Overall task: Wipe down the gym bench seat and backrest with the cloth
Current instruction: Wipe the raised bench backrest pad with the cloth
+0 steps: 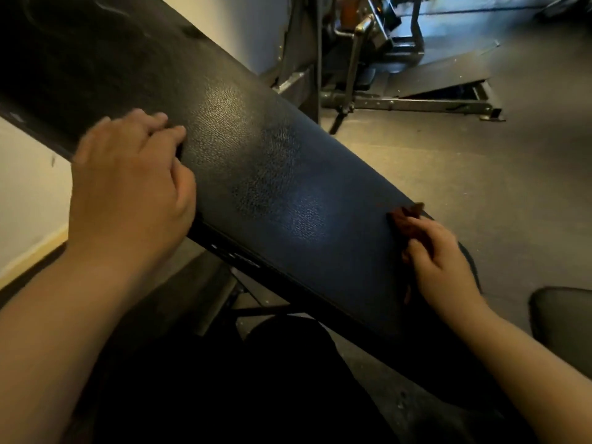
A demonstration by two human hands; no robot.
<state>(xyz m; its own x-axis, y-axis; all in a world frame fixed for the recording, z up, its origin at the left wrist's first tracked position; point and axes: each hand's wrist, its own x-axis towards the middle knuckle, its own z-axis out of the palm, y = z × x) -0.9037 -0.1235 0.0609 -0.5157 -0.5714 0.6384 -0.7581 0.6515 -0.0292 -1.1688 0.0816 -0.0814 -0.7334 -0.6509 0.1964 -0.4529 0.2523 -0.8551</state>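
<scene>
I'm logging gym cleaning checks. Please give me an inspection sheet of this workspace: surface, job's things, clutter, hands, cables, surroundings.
Surface: black textured vinyl bench pad, tilted, with shiny patches.
Job's things: dark reddish-brown cloth, against the pad's right edge.
Clutter: nothing seen.
Hands: left hand rests on the pad's left edge, fingers on top; right hand holds the cloth.
Cables: nothing seen.
Surroundings: grey metal gym machine frame behind the pad; dark rubber floor; white wall at left.

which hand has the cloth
The right hand, gripping the reddish cloth against the bench pad; the left hand holds no cloth, just rests on the pad's edge.
</scene>
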